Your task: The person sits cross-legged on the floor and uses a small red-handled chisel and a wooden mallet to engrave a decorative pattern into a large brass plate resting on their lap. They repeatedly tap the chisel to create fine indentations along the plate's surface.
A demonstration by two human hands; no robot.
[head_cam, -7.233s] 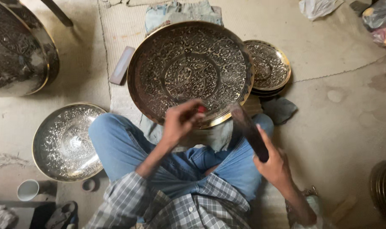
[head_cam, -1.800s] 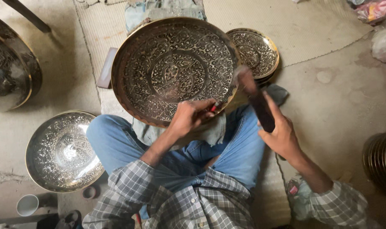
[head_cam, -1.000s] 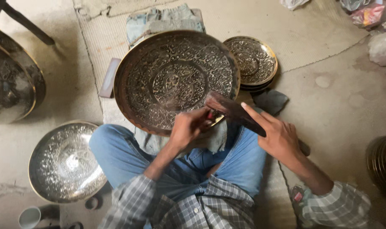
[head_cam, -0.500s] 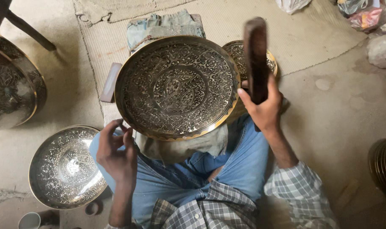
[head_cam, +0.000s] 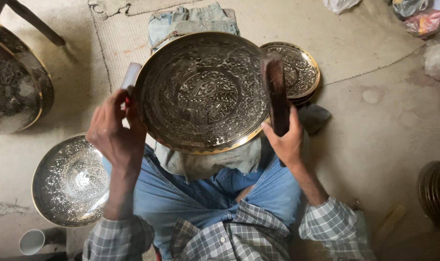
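A large engraved brass tray is propped on a cloth over the lap. Its rim at 9 o'clock is touched by the left hand, fingers curled around a small red-tipped tool. A dark wooden mallet at 3 o'clock is firmly gripped by the right hand.

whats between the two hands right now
In the head view, the large round engraved brass tray sits between the left hand and the right hand, which grips a dark wooden block.
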